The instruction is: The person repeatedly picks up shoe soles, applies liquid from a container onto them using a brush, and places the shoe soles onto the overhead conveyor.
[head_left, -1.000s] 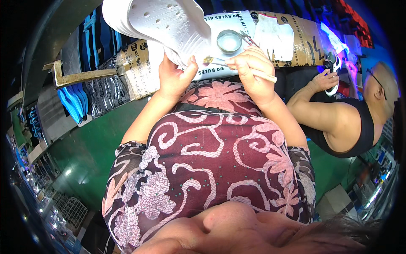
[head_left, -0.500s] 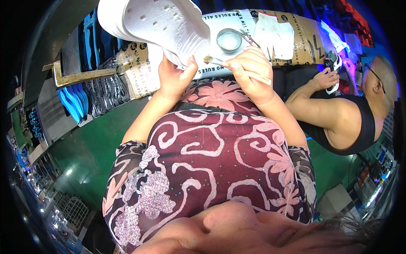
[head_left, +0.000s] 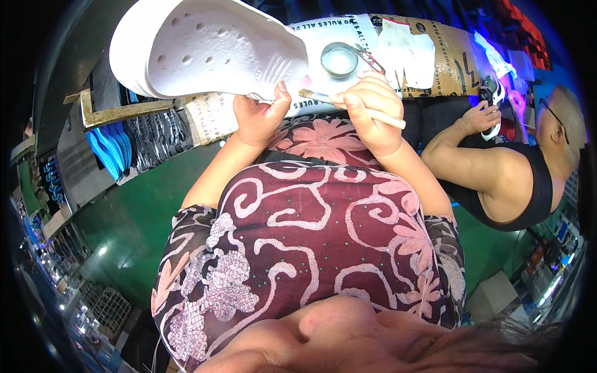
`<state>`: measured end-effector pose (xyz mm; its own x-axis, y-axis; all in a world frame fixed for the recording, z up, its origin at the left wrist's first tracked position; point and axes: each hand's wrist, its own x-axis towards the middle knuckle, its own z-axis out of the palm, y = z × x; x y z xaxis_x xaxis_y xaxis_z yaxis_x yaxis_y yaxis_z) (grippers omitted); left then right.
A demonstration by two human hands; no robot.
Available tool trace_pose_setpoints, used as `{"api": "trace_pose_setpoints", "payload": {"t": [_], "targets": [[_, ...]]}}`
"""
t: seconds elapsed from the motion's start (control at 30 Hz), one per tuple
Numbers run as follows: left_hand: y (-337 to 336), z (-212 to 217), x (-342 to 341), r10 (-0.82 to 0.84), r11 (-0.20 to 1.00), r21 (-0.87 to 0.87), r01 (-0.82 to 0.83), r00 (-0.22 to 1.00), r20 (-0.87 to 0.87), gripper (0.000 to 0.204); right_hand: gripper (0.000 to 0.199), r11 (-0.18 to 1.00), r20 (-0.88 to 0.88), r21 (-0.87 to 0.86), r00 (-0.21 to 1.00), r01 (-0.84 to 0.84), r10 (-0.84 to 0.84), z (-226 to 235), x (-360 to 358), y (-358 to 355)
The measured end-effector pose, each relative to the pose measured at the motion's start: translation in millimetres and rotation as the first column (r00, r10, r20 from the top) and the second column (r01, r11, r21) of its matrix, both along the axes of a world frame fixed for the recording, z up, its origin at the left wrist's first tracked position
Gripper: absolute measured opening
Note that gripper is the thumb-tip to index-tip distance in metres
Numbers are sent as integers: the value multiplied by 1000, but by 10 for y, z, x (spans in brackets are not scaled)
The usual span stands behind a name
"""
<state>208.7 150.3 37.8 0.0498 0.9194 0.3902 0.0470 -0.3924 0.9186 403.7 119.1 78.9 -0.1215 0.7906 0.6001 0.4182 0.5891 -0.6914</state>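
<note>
I have the white clog [head_left: 217,46] up at the top of my view, tilted, its holed face toward the head camera, over the near edge of the worktop. The left hand [head_left: 261,117] pinches its lower rim with the thumb on top; the other fingers are mostly hidden beneath. The right hand [head_left: 375,115] pinches a pale-handled brush [head_left: 387,118] between thumb and fingers, bristles pointing left, just beside the clog's edge. I cannot tell whether they touch it.

I judge the work to be partway: the clog is gripped, the brush is in hand, and 1 round dish [head_left: 339,60] stands within reach on the white sheet [head_left: 323,37]. Whether the bristles are wet, or what the dish contains, I can't make out. I see no clear coated area on the clog, so I can't confirm any finished stretch; the brushing looks to be what is left. Small snips [head_left: 372,59] lie unused just beside the dish.
</note>
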Motion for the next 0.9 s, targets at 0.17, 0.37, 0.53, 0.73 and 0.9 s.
{"api": "trace_pose_setpoints", "payload": {"t": [0.17,0.37,0.53,0.73,0.9], "targets": [[5,-23,-39,9,1000,17,-9,1000,13,27,24,995,-39,-103,999,-9,5,13,36,-27],[-2,-43,-29,39,999,18,-39,999,-6,37,27,1000,79,-13,997,-6,7,44,-13,-19],[8,49,-30,43,999,-31,-45,997,-71,44,26,994,-140,-109,990,-7,-9,26,25,-30],[56,57,-49,-12,999,-30,10,999,-36,42,26,998,38,-62,999,-7,9,5,29,-24],[45,95,-27,-2,995,-99,-3,999,-46,40,24,985,-96,-159,992,66,-82,36,73,-58]]}}
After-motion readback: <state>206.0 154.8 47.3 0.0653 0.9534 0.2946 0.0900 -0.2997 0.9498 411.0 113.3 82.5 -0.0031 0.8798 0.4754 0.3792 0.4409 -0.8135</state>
